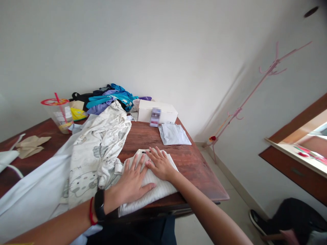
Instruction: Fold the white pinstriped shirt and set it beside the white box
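Note:
A folded white striped shirt (155, 190) lies at the front edge of the wooden table, its neckline with a small dark label pointing away from me. My left hand (133, 180) rests flat on its left part, fingers spread. Higher up on the same shirt, near the collar, my right hand (160, 163) is pressed down with its fingers stretched out. Neither hand grips anything. Just left of the shirt is a crumpled white garment with grey animal prints (87, 170). A folded light grey cloth (175, 133) sits farther back on the right.
Behind stand a white box (163, 109) and a heap of blue and purple clothes (114, 97). A plastic cup with a red straw (60, 115) and a brown paper napkin (32, 145) are on the left. White fabric (38, 190) hangs over the table's near left. A pink coat rack (250, 93) leans rightward.

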Demonstrator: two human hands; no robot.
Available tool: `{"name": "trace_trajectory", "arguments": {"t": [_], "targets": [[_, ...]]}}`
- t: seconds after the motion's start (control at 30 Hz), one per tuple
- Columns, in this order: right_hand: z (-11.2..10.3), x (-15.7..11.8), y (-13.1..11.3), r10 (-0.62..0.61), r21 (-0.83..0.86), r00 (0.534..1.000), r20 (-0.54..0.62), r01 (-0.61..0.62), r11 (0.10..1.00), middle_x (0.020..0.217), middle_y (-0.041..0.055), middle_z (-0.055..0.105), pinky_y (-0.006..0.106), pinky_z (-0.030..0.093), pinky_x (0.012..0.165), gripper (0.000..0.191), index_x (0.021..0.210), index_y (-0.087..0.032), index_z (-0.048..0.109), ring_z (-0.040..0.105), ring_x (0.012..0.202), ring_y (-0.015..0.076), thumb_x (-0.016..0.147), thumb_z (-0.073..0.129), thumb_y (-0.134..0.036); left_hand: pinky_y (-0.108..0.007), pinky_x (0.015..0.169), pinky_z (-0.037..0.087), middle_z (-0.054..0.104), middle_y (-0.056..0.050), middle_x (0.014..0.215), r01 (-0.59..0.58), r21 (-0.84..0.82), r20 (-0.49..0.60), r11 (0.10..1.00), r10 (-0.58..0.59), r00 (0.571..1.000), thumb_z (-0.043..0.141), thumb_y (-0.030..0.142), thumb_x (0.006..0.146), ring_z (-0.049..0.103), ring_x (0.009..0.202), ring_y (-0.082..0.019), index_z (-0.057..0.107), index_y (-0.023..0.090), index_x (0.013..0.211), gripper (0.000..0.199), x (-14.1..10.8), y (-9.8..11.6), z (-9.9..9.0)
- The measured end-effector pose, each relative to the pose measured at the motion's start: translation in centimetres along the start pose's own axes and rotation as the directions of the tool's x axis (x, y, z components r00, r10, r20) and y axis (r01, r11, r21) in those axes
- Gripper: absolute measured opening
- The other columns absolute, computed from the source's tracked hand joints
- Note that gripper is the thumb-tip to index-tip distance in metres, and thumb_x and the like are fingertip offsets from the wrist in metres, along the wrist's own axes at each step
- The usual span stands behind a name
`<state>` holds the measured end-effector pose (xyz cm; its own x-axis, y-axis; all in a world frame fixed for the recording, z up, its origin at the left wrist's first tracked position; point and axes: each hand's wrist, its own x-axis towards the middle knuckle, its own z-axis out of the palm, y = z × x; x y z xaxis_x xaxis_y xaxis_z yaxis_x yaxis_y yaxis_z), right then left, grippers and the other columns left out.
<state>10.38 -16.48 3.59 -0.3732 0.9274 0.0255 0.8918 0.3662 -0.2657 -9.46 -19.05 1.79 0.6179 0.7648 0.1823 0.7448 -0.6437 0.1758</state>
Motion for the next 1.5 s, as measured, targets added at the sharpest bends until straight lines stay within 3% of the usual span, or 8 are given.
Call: {"name": "trace_trajectory", "arguments": {"t": [0.27,0.53,0.7,0.83,0.93,1.1,1.3,1.5], "targets": [[-0.2,-0.3,0.4,-0.004,-0.011,0.999,0.045,0.004,1.000,0.173,0.0011,0.012,0.056,0.009,0.127,0.077,0.165,-0.030,0.023,0.004,0.160,0.0300,0.102,0.025,-0.073,-0.066,0.123,0.005,0.011,-0.022,0.171,-0.059,-0.020,0.225,0.998,0.062,0.972,0.034,0.092,0.084,0.004,0.156,-0.047,0.025,0.013,0.165,0.113,-2.8,-0.4,-2.7],[-0.3,-0.6,-0.1,0.020,-0.025,0.999,0.028,-0.020,0.999,0.173,0.0015,0.012,0.059,0.009,0.126,0.079,0.164,-0.033,0.025,0.006,0.160,0.0316,0.099,0.029,-0.077,-0.065,0.124,0.005,0.002,-0.018,0.172,-0.058,-0.013,0.293,0.998,0.059,0.954,0.060,0.087,0.074,-0.003,0.157,-0.045,0.020,0.023,0.166,0.119,-4.3,-0.5,-3.6],[0.2,-1.8,0.2,0.123,-0.011,0.992,-0.009,-0.124,0.992,0.173,0.0001,0.008,0.065,0.011,0.124,0.074,0.164,-0.035,0.024,0.004,0.159,0.0346,0.101,0.030,-0.073,-0.071,0.121,0.004,-0.004,-0.016,0.172,-0.099,0.021,0.307,0.995,0.088,0.948,0.085,0.054,0.067,-0.005,0.155,-0.048,0.015,0.034,0.166,0.122,-6.2,-0.8,-3.7],[0.8,-3.5,1.6,0.249,0.084,0.968,-0.034,-0.245,0.966,0.173,0.0022,0.010,0.065,0.012,0.124,0.073,0.164,-0.031,0.028,0.005,0.159,0.0363,0.101,0.040,-0.066,-0.068,0.123,0.011,-0.005,-0.008,0.174,-0.177,0.048,0.209,0.983,0.163,0.964,0.069,0.014,0.074,0.001,0.157,-0.044,0.009,0.042,0.165,0.112,-7.9,-1.6,-3.2],[0.9,-4.7,3.2,0.309,0.248,0.949,-0.066,-0.285,0.926,0.172,0.0119,0.018,0.056,0.018,0.126,0.077,0.161,-0.019,0.037,0.016,0.158,0.0345,0.096,0.053,-0.058,-0.068,0.123,0.014,-0.004,-0.007,0.174,-0.211,0.031,0.176,0.977,0.203,0.963,0.064,0.006,0.070,0.004,0.157,-0.044,0.008,0.042,0.165,0.116,-8.4,-2.1,-2.9],[-0.7,-6.7,5.6,0.370,0.652,0.915,-0.162,-0.183,0.736,0.143,0.0160,0.061,0.050,0.040,0.115,0.063,0.134,-0.016,0.066,0.055,0.134,0.0343,0.084,0.066,-0.054,-0.068,0.122,0.021,0.006,-0.002,0.174,-0.245,-0.039,0.124,0.969,0.248,0.961,0.060,0.004,0.077,0.011,0.157,-0.042,0.014,0.044,0.164,0.107,-8.7,-2.9,-2.3],[-4.0,-10.1,5.1,0.443,0.837,0.865,0.236,-0.413,0.360,0.120,0.0107,0.073,0.036,0.054,0.081,0.067,0.133,-0.019,0.066,0.069,0.104,0.0282,0.078,0.079,-0.056,-0.056,0.123,0.032,0.029,0.003,0.169,-0.234,-0.268,0.018,0.935,0.248,0.969,0.054,0.012,0.096,0.024,0.156,-0.033,0.023,0.044,0.163,0.080,-9.6,-3.6,-2.6],[-4.7,-11.1,5.0,0.309,0.858,0.829,0.466,-0.509,0.071,0.107,0.0098,0.077,0.032,0.055,0.088,0.040,0.104,-0.016,0.077,0.071,0.098,0.0235,0.080,0.081,-0.048,-0.041,0.123,0.032,0.033,0.005,0.167,-0.171,-0.508,0.050,0.844,0.227,0.973,0.047,0.029,0.108,0.034,0.152,-0.024,0.032,0.045,0.160,0.057,-9.0,-2.9,-5.3]]}}
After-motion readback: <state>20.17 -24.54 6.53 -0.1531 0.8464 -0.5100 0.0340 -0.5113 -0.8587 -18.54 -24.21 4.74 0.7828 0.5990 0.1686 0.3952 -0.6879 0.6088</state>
